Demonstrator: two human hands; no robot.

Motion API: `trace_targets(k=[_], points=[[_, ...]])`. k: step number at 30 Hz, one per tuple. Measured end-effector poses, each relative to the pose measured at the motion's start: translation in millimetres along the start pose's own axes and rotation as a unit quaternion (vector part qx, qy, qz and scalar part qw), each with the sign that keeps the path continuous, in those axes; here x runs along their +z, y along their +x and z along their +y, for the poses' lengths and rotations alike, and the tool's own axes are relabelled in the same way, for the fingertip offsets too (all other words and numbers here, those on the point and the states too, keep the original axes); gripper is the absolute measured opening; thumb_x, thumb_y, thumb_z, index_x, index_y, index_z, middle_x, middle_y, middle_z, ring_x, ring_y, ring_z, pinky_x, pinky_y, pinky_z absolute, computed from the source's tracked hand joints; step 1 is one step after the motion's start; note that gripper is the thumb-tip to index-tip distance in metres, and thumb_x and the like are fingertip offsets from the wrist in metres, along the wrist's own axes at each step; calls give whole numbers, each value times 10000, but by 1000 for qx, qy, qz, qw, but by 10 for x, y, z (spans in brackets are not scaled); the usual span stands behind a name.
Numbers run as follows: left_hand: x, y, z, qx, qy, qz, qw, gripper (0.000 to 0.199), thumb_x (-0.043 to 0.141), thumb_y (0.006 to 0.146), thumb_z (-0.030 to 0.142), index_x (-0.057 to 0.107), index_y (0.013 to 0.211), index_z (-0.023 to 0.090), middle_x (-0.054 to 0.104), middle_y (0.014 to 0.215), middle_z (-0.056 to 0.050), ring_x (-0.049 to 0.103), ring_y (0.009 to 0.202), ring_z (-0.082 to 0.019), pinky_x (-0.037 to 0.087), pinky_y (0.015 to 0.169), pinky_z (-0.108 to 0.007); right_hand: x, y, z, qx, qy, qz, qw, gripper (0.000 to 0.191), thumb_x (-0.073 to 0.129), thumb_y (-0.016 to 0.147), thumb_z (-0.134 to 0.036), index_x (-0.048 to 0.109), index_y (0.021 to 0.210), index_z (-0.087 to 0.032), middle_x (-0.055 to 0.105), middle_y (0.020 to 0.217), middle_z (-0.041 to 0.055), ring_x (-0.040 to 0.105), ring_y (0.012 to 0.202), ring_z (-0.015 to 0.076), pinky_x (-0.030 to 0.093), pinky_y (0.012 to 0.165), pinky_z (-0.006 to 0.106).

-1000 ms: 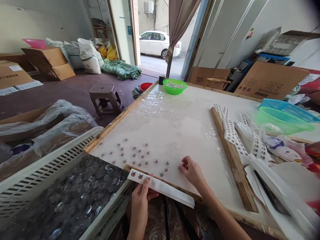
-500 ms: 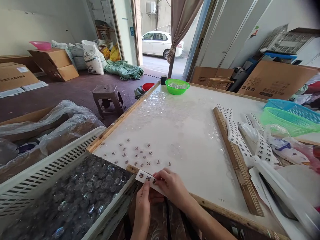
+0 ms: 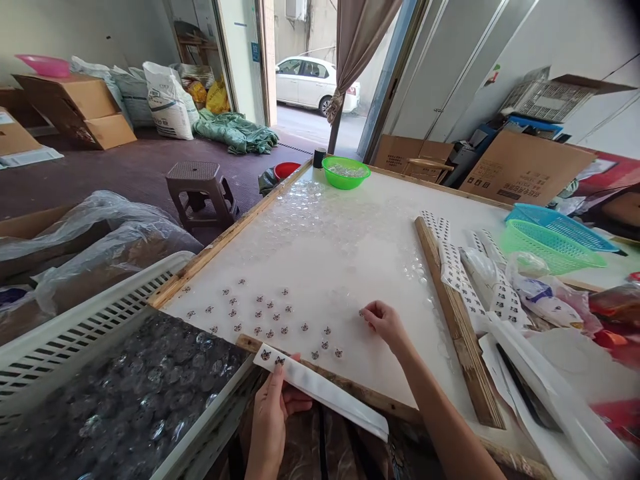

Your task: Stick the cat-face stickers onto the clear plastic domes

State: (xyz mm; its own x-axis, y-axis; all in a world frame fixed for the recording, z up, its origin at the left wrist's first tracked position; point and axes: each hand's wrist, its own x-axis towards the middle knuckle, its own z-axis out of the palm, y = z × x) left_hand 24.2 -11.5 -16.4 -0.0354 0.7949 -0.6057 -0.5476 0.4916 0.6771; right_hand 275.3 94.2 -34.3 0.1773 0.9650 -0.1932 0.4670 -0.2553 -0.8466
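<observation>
Off the strip point(image 3: 333, 395) and out over the desk point(image 3: 330, 267) the right hand point(image 3: 384, 323) has swung, to about two o'clock from the left, fingertips pinching a small printed sticker point(image 3: 361, 313). Thumb over fingers, the left hand point(image 3: 273, 403) grips the strip, its printed end towards eleven o'clock, its blank end towards four.

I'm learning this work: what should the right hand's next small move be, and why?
Probably press down the small sticker the right hand pinches: it is off the strip the left hand holds, and matching ones dot the white table.
</observation>
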Motion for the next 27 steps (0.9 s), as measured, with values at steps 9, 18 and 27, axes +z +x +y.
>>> trace_targets(k=[9,18,27], points=[[20,22,-31,13,0,5,1000,821,681,563,612,552,1151,54,651,716,-88,584,557,-216,536,502,-363,79,29,-17,6,-74,13,997,194,518,686,-342,561,661,-154,550,566,12,471,520,116,328,482,215],[13,72,31,12,3,27,1000,768,749,500,536,561,1101,96,676,798,-57,593,561,-195,538,492,-323,167,-92,-214,-50,-182,65,980,53,548,697,-188,568,724,-148,591,760,44,502,666,128,344,612,232],[36,151,30,6,48,66,997,622,625,636,554,588,1093,135,684,765,-56,599,538,-173,533,462,-256,414,-414,-224,-75,-154,23,985,60,558,746,-188,572,804,-179,611,722,15,529,652,127,366,591,217]])
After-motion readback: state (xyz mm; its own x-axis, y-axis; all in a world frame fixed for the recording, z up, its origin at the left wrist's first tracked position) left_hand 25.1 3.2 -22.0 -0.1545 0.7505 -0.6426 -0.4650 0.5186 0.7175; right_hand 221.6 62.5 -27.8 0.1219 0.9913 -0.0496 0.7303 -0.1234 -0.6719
